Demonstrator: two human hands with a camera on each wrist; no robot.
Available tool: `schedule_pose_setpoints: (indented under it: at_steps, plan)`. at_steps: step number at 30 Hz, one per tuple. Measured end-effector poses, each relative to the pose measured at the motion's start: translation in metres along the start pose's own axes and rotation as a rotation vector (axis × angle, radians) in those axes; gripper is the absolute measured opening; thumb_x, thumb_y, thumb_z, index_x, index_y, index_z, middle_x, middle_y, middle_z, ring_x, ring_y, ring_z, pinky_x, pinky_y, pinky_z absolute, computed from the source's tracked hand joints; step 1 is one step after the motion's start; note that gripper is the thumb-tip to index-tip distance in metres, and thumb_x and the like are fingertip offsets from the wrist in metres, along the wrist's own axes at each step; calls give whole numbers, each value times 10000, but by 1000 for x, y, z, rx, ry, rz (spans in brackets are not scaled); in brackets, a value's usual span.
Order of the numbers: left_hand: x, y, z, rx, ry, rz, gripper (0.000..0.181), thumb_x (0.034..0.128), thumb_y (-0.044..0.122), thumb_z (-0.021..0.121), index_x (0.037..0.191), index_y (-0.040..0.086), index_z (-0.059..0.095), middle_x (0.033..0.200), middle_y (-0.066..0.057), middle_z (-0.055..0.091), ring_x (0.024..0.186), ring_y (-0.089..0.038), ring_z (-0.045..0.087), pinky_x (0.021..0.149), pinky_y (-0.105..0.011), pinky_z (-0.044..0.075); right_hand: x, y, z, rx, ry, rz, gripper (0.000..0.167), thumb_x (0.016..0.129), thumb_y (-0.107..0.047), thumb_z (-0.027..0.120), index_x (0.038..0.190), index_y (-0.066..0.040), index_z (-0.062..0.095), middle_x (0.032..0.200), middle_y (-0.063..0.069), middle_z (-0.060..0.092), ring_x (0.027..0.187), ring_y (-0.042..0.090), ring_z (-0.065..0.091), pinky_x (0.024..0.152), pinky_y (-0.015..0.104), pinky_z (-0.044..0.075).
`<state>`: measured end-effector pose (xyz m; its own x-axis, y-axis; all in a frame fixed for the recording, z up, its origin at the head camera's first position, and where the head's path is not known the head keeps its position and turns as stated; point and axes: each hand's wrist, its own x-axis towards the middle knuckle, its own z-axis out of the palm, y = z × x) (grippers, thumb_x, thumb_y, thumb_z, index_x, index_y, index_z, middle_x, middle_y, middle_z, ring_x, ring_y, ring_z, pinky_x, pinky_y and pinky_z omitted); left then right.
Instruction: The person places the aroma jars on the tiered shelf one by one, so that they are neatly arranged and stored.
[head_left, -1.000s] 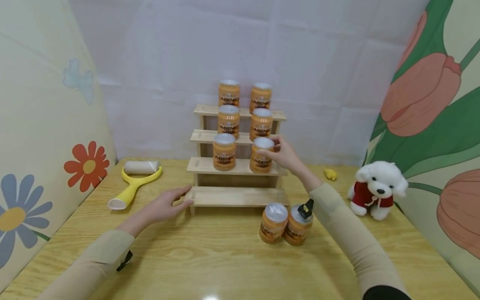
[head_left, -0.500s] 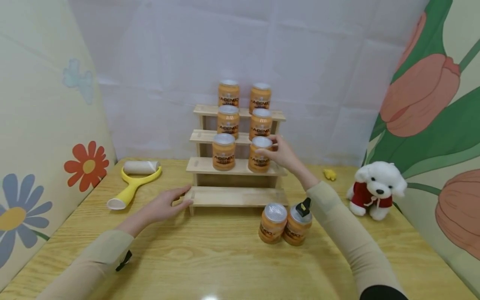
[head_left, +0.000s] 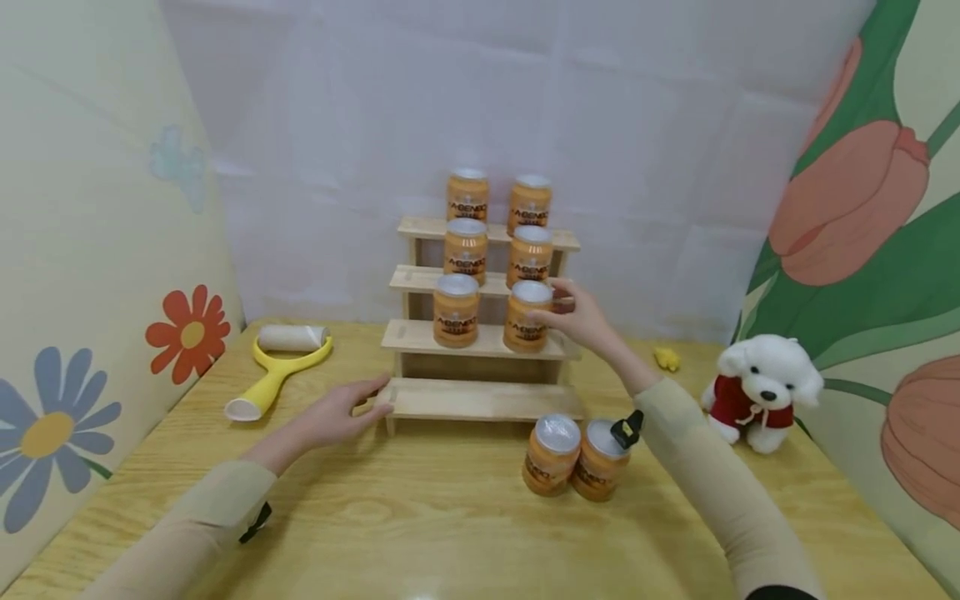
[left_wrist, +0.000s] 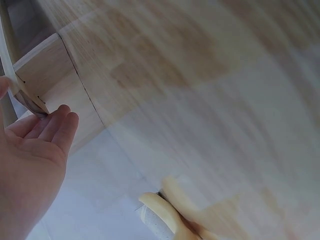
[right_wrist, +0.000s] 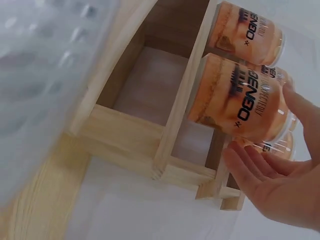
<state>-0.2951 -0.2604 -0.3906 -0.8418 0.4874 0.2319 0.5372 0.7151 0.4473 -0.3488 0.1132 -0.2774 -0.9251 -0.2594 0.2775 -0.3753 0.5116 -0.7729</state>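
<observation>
A stepped wooden rack (head_left: 480,400) carries orange cans in pairs on its upper three shelves. My right hand (head_left: 588,321) is at the right-hand can (head_left: 525,321) on the third shelf down. Its thumb lies across the can's front right side, and its straight fingers (right_wrist: 250,167) are beside the can in the right wrist view; any contact there is unclear. My left hand (head_left: 333,417) holds the left end of the lowest shelf, thumb at the front and fingers (left_wrist: 62,125) on the other side.
Two orange cans (head_left: 551,458) stand side by side on the wooden table (head_left: 390,533), before the rack. A yellow-handled lint roller (head_left: 273,379) lies left. A white toy dog (head_left: 765,392) and a small yellow object (head_left: 666,358) are right. A blurred pale surface (right_wrist: 45,85) fills the right wrist view's left side.
The head view has shifted slightly. My right thumb and fingers have slid a little to the right relative to the can, which stays on its shelf. My left hand keeps its place.
</observation>
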Motion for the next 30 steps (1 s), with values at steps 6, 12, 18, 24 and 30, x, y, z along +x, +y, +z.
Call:
schedule_pose_setpoints:
  at_steps: [6, 12, 18, 24, 30]
  plan:
    - [1, 0, 2, -26, -5, -9, 636, 973, 357, 504, 1407, -82, 349, 1394, -281, 422, 1224, -428, 476, 989, -524, 442, -22, 4, -16, -27, -60, 58, 645, 858, -312, 693, 1386, -46, 434, 1363, 163, 491, 1195, 349, 516, 970, 453, 485]
    - [2, 0, 1, -33, -17, -23, 644, 972, 365, 503, 1415, -72, 340, 1408, -274, 408, 1234, -424, 467, 994, -526, 438, -47, 10, -25, -67, -149, -17, 563, 908, -259, 634, 1375, -10, 439, 1390, 182, 471, 1231, 362, 489, 1014, 489, 443]
    - [0, 4, -1, -22, -8, -19, 626, 972, 344, 510, 1404, -82, 356, 1388, -288, 426, 1214, -432, 482, 977, -525, 452, -72, 22, -30, -101, -179, -115, 549, 899, -294, 640, 1353, -28, 481, 1363, 139, 519, 1242, 310, 497, 1053, 492, 402]
    - [0, 7, -3, -29, -6, -8, 612, 973, 322, 515, 1399, -90, 359, 1379, -295, 433, 1208, -433, 487, 969, -517, 461, -94, 36, -29, -80, -183, -138, 503, 902, -259, 640, 1326, -22, 509, 1340, 163, 535, 1226, 319, 509, 1042, 527, 397]
    - [0, 5, -1, -25, -13, -8, 617, 972, 327, 516, 1401, -87, 358, 1381, -296, 430, 1205, -436, 488, 959, -517, 469, -115, 48, -24, -99, -184, -151, 468, 898, -254, 646, 1299, -38, 540, 1305, 158, 565, 1189, 317, 541, 1004, 507, 442]
